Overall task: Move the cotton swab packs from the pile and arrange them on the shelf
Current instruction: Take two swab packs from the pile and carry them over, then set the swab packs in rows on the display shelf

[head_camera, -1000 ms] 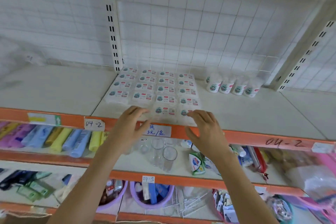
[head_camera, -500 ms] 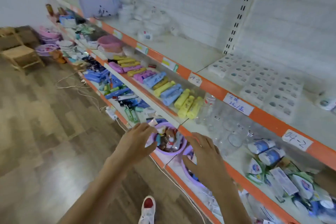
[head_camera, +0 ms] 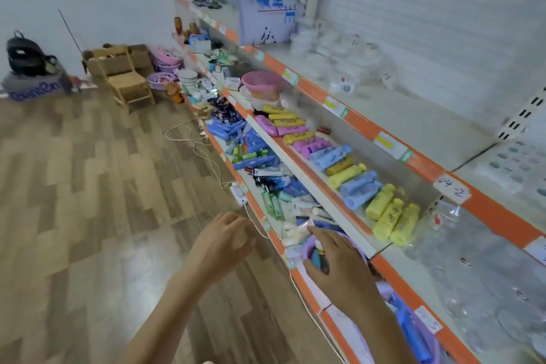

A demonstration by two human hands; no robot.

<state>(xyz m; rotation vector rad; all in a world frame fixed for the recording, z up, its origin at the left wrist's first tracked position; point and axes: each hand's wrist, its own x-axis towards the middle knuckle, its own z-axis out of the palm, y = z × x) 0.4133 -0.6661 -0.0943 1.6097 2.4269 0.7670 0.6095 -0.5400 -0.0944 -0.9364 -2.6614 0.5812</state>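
The arranged cotton swab packs (head_camera: 515,167) lie in blurred rows at the far right, on the upper white shelf (head_camera: 413,124) with the orange front edge. My left hand (head_camera: 221,241) hangs over the wooden floor with loosely bent fingers and holds nothing. My right hand (head_camera: 339,263) hovers in front of the lower shelf, above a purple basin (head_camera: 308,247), fingers spread and empty. No pile of swab packs can be made out in this blurred view.
Yellow, blue and pink bottles (head_camera: 348,174) line the middle shelf. Clear plastic cups (head_camera: 472,269) fill the shelf at right. A white power strip (head_camera: 238,193) and cords trail along the floor. A wooden chair (head_camera: 124,80) and boxes stand at the far wall.
My head has swung left and down, away from the swab packs toward the aisle. Both hands have come off the packs and dropped to the level of the lower shelf, empty.
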